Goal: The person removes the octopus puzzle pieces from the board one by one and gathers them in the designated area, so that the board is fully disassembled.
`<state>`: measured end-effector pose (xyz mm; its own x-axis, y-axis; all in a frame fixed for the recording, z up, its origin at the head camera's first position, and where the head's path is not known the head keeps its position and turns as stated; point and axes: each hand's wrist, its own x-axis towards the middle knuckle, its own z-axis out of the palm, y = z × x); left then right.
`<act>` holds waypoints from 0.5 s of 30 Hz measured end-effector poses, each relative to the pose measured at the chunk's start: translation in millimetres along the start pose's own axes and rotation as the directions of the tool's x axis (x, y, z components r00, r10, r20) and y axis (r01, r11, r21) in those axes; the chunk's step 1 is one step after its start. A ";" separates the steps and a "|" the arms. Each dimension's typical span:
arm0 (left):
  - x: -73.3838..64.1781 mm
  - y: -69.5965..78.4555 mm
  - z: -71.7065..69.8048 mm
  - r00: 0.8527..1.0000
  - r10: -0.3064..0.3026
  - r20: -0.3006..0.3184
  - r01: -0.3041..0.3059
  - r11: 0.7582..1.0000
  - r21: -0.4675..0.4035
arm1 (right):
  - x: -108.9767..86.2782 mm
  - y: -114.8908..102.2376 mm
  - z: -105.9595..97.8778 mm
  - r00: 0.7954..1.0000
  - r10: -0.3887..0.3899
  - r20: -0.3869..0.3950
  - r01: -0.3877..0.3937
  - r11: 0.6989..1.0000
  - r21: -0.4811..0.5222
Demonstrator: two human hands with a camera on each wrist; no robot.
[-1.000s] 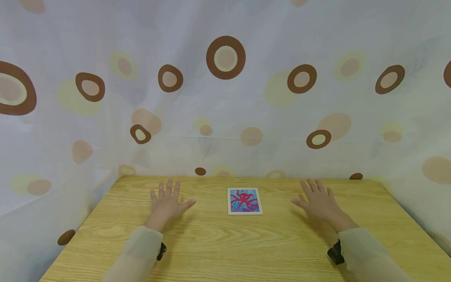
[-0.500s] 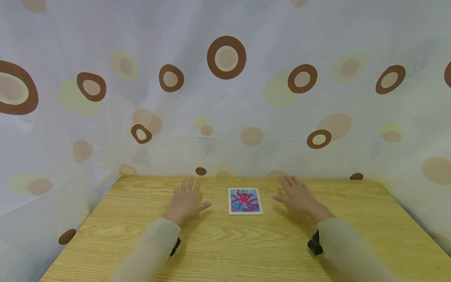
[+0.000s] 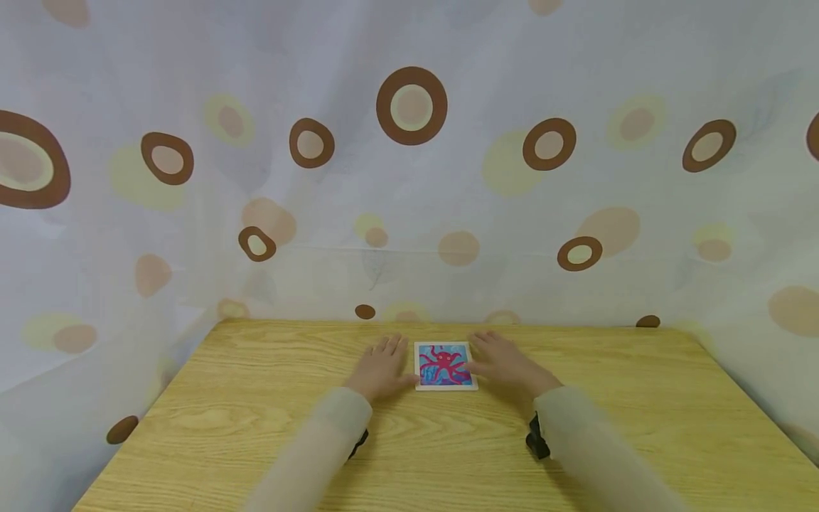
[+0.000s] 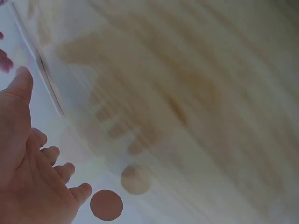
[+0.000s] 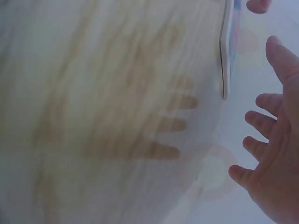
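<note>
Picture of a red octopus in a white border (image 3: 445,365) lies flat on the counter (image 3: 192,419), toward its far edge, between the two hands. From here, uneven pressure from the sides could twist it or send it sliding: the left thumb lies by the near left corner while the right thumb lies farther up the opposite edge, so the two pushes might not line up. Being thin, it could also slip if pinched only by its rim. The octopus's head points away from the person, toward the wall, and its arms spread nearer; the piece looks close to square, so no long axis stands out. The left hand (image 3: 379,370) has its grip apart and empty, palm turned inward, thumb spread from the fingers. The right hand (image 3: 507,364) mirrors it, grip also apart with nothing clasped; whether either thumb touches the border I cannot tell. Pale sleeves (image 3: 579,441) cover the forearms, with a black band (image 3: 538,436) showing beneath the right wrist. Behind the counter hangs a white cloth (image 3: 409,206) printed with brown, yellow and pinkish spots.
</note>
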<state>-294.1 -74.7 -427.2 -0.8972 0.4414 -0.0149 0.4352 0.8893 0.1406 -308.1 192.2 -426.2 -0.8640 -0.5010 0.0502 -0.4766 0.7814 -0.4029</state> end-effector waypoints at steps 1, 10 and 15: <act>0.4 2.0 -0.1 1.000 0.008 0.008 -0.008 1.000 0.005 | 0.8 -1.5 1.4 1.000 0.000 0.009 0.000 1.000 -0.005; 9.6 13.5 1.4 0.994 0.039 0.103 -0.046 0.997 0.067 | 1.9 -6.6 3.7 0.996 0.044 0.084 -0.043 0.999 -0.012; 11.1 17.3 0.7 0.989 0.030 0.142 -0.045 0.993 0.105 | 3.9 -3.4 5.2 0.994 0.005 0.110 0.002 0.998 -0.062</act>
<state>-296.5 -54.3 -425.6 -0.8641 0.4801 -0.1510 0.4805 0.8762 0.0361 -309.1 185.6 -429.4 -0.8431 -0.5352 -0.0530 -0.4875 0.8021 -0.3449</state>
